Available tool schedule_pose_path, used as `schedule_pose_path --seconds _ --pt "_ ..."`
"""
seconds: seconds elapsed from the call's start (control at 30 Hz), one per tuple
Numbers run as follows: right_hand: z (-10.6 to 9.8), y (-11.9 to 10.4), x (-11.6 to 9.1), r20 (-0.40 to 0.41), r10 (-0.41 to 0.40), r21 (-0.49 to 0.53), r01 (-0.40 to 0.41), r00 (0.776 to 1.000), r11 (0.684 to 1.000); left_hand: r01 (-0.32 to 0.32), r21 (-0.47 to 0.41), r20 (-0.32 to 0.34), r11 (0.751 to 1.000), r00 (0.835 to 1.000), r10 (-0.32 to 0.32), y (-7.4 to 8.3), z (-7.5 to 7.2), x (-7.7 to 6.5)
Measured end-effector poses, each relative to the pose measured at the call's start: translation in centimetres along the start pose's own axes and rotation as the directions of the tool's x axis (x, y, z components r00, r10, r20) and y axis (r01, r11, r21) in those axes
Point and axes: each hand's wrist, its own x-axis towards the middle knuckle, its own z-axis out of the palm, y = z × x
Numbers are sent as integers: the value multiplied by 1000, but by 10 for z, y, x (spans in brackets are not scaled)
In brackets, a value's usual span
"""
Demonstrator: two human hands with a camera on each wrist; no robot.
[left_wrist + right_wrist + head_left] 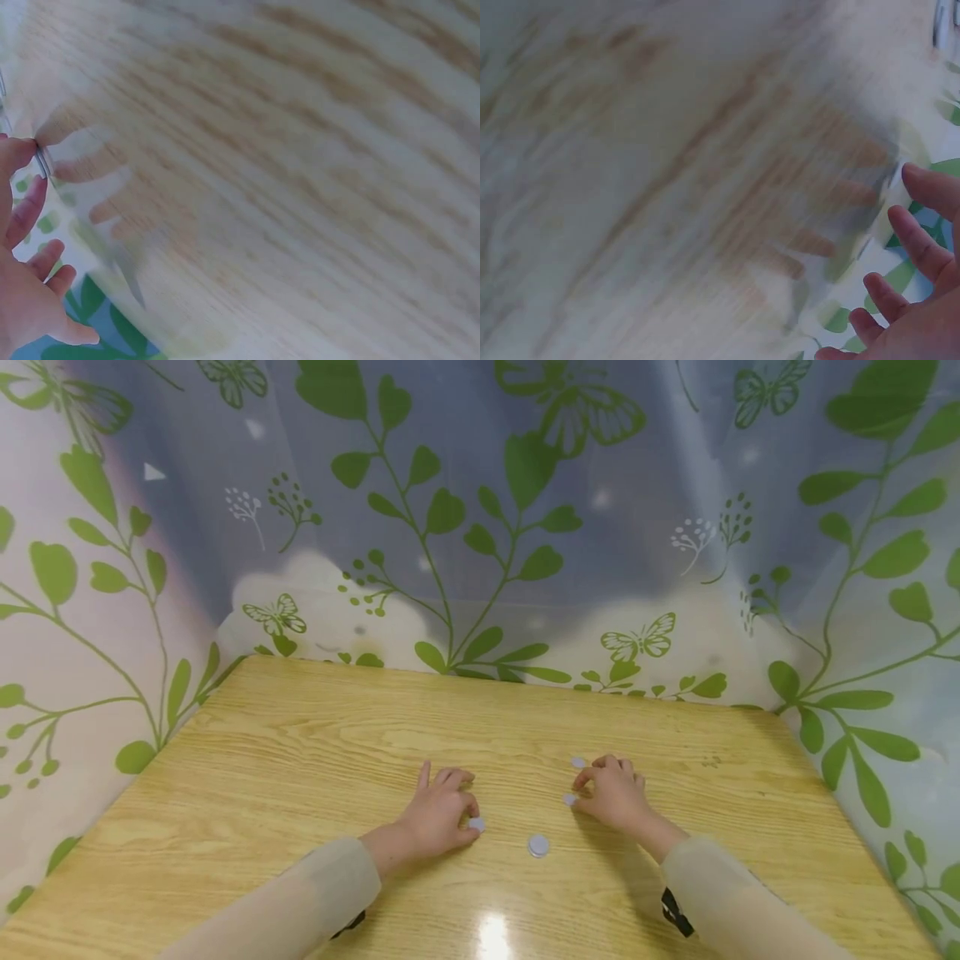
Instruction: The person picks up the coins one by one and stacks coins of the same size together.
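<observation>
Between thumb and index finger, my left hand (438, 814) pinches a small round silver disc (477, 823), coin-like, low over the wooden table. The left wrist view shows that disc (42, 160) edge-on between the two fingertips, other fingers spread. My right hand (617, 793) is at another silver disc (570, 799), thumb tip right at its edge and index finger held apart from the thumb. Just beyond its fingers lies a further disc (578, 762). Between the hands, nearer the body, sits a thicker disc or short stack (538, 846).
The wooden table (337, 735) has a glossy top that mirrors the hands. Curtains (480, 568) with green leaves and butterflies hang along its back and both sides. Both forearms wear light sleeves (300, 893), with a dark strap (677, 912) under the right one.
</observation>
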Motion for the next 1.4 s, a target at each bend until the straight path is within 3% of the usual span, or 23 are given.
schedule_pose_path --seconds 0.3,0.77,1.0,1.4 --pt "8 3 -1 -18 -12 57 13 1000 998 1 8 3 1000 1000 -1 2 1 1" --pt "5 13 -15 -39 5 65 -3 999 998 3 9 -7 1000 1000 -3 3 1 -1" --pt "6 21 -23 -31 21 65 -19 999 998 15 6 20 1000 1000 -15 3 -2 -2" --pt "3 27 -34 -48 -20 48 23 999 999 3 26 31 1000 1000 -3 1 1 -1"
